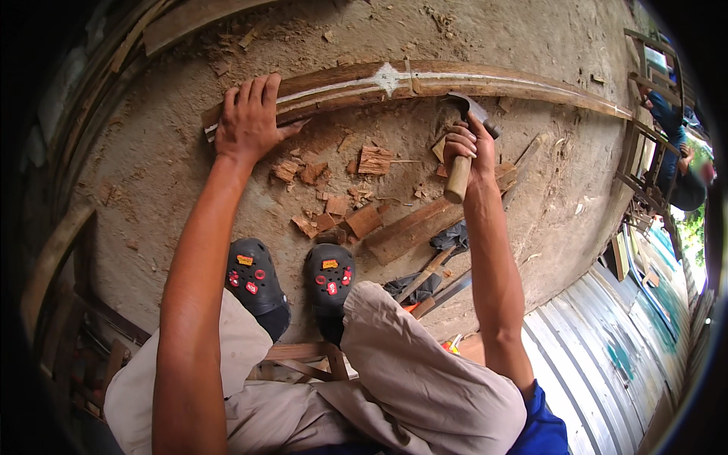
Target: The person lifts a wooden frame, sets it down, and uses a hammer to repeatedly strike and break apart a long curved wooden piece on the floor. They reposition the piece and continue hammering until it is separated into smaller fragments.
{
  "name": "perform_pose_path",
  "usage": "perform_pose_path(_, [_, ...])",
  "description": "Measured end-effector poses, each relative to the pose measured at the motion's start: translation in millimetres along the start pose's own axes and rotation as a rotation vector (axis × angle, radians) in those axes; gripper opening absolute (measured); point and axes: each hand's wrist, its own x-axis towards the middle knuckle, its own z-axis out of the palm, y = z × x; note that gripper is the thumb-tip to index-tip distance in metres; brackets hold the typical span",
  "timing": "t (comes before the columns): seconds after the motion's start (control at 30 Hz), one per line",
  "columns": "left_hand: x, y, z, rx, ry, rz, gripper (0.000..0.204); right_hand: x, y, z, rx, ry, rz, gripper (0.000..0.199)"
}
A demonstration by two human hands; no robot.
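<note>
A long curved wooden piece with a pale strip along it lies across the dirt ground in front of me. My left hand presses flat on its left end. My right hand grips the wooden handle of a claw hammer, whose metal head is raised just below the curved piece near its middle. Wood chips lie scattered between the two hands.
A flat wooden plank lies on the ground under my right arm, with hand tools and a dark cloth beside it. My two dark clogs rest on the dirt. Corrugated metal sheeting is at right, wooden frames and another person far right.
</note>
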Motion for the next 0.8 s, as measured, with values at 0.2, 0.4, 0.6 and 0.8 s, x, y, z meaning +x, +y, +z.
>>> perform_pose_path(0.2, [0, -1, 1, 0.024, -0.043, -0.006, 0.106, -3, 3, -5, 0.307, -0.189, 0.041, 0.03])
perform_pose_path(0.4, [1, 0, 0, 0.011, -0.059, -0.018, 0.105, -2, 6, 14, 0.476, -0.011, -0.041, 0.032])
perform_pose_path(0.6, [0, 1, -1, 0.033, -0.063, -0.017, 0.105, 1, 12, 33, 0.189, 0.154, -0.072, 0.029])
perform_pose_path(0.8, [0, 0, -1, 0.02, -0.033, -0.01, 0.105, -7, -6, 32, -0.189, 0.235, -0.02, 0.028])
